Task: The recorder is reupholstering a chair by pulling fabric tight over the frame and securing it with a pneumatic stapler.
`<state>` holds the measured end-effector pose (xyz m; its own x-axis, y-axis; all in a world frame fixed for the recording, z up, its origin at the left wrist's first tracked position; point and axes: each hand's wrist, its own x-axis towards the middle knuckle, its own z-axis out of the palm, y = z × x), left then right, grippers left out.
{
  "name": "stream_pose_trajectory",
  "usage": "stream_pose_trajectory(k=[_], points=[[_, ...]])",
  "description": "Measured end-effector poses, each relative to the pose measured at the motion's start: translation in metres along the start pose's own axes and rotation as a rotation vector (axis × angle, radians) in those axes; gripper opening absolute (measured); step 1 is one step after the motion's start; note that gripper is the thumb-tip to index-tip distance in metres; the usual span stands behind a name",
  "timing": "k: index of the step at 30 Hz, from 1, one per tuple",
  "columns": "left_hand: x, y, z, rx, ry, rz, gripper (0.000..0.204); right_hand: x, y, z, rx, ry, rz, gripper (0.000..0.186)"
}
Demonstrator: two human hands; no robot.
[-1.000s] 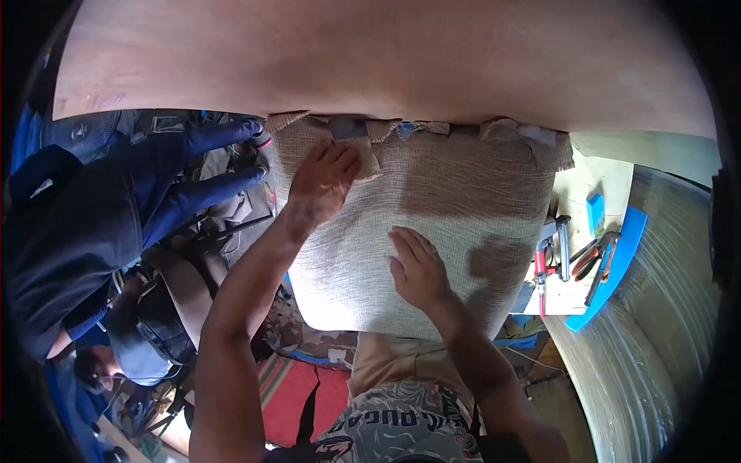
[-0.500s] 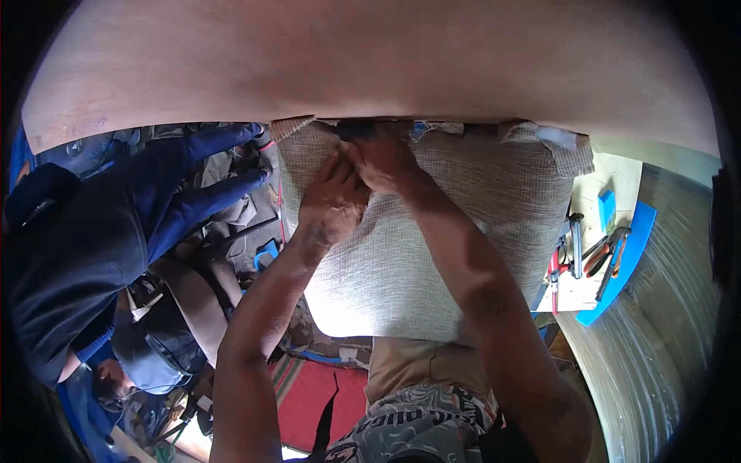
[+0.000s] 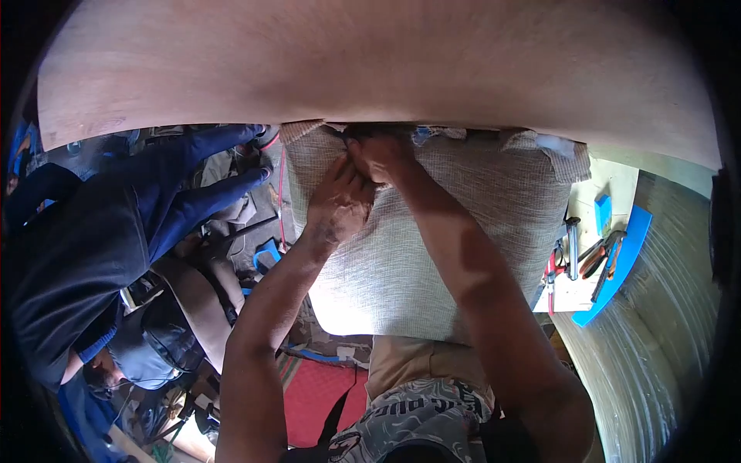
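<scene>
A padded piece covered in woven grey-beige fabric (image 3: 401, 270) lies before me, its loose, ragged top edge (image 3: 567, 162) against the lower rim of a large curved plywood panel (image 3: 386, 62). My left hand (image 3: 340, 197) rests on the fabric near its upper left, fingers bent against the cloth, just below my right hand. My right hand (image 3: 378, 154) is closed at that top edge under the panel, beside a dark patch. What its fingertips hold is hidden.
At right, pliers and other hand tools (image 3: 594, 258) lie on a pale board (image 3: 571, 293) beside blue strips (image 3: 633, 255) and a clear-wrapped curved piece (image 3: 671, 339). At left, a co-worker in dark clothing (image 3: 85, 247) and another person in a cap (image 3: 147, 347) work among clutter above a red mat (image 3: 316, 401).
My right hand has moved up from mid-cushion to the top edge and closed there. My left hand has shifted slightly down and right, alongside it.
</scene>
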<state>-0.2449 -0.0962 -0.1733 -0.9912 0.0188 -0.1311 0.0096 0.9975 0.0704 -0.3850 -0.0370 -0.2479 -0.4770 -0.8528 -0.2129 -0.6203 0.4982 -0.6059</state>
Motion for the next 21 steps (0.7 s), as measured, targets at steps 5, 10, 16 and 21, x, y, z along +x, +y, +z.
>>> stream_pose_trajectory(k=[5,10,16,21], points=[[0.001,-0.001,0.002,-0.028,0.005,0.018,0.03,0.016,0.004,0.008,-0.021,-0.176,0.163,0.044],[0.0,-0.002,0.002,0.001,0.068,0.034,0.03,0.021,0.013,0.026,0.036,0.026,0.013,0.044],[0.004,0.0,-0.006,-0.063,0.128,-0.064,0.051,-0.021,0.038,0.01,0.544,0.144,-0.034,0.037],[0.021,-0.017,-0.013,-0.021,0.006,-0.199,0.051,-0.162,0.026,-0.007,0.29,0.428,-0.002,0.044]])
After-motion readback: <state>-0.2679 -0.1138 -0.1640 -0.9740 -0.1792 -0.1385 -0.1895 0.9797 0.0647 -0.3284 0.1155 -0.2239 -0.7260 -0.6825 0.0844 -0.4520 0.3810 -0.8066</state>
